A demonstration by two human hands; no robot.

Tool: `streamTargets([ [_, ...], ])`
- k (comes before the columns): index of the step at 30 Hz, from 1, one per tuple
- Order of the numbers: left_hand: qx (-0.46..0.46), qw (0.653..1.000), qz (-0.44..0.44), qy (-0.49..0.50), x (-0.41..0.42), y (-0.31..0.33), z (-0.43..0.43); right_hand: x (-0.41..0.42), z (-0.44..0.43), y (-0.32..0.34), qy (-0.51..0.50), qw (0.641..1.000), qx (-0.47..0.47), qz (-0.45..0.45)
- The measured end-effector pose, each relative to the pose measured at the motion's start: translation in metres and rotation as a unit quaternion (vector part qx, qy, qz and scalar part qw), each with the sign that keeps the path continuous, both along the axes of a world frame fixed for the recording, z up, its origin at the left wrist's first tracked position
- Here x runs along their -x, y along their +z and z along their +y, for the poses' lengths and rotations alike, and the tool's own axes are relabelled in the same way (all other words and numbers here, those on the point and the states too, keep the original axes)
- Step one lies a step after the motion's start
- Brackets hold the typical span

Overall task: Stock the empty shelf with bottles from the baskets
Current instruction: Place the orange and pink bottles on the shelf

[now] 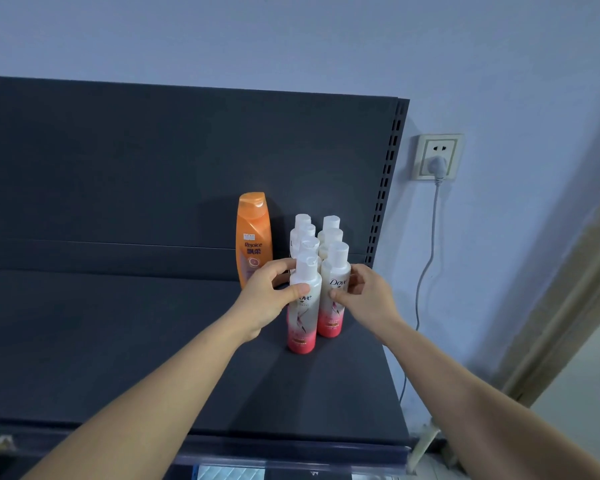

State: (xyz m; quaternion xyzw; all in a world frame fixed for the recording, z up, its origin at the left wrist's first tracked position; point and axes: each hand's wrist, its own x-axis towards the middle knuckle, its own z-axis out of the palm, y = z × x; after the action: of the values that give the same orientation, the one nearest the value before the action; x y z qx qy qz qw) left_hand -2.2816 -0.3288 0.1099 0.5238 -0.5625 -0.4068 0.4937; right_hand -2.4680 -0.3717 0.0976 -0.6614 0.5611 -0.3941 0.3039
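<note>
Most of shelf: my dark shelf (153, 341) is bare on its left side; much stocking left, I judge.
Stocked so far: two rows of white-and-pink bottles at the right end, plus an orange bottle (254, 237) behind.
Left hand (269, 299): wrapped around the front-left bottle (302, 306), thumb across its label.
Right hand (368, 296): thumb and fingers pinching the front-right bottle (334, 292).
Baskets: not in view.

Head view — forward and down, close over the dark shelf (153, 341)
</note>
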Motion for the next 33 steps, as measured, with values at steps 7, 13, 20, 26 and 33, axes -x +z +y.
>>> streamTargets([
  [7, 0.006, 0.998, -0.065, 0.0, -0.002, 0.002, 0.001, -0.004, -0.001, -0.003, -0.002, 1.0, 0.003, 0.026],
  [13, -0.001, 0.993, -0.116, 0.016, -0.004, 0.005, 0.005, -0.006, 0.013, 0.001, -0.011, 0.998, 0.057, 0.011],
  [20, 0.026, 0.966, -0.249, 0.07, -0.013, 0.013, 0.033, -0.015, 0.045, 0.027, -0.031, 0.963, 0.266, 0.024],
  [26, -0.006, 0.883, -0.447, 0.141, -0.049, 0.012, 0.074, -0.045, 0.076, 0.028, 0.079, 0.943, 0.309, 0.097],
  [33, -0.072, 0.773, -0.6, 0.192, -0.107, 0.006, 0.134, -0.103, 0.1, 0.018, 0.227, 0.918, 0.214, 0.245],
])
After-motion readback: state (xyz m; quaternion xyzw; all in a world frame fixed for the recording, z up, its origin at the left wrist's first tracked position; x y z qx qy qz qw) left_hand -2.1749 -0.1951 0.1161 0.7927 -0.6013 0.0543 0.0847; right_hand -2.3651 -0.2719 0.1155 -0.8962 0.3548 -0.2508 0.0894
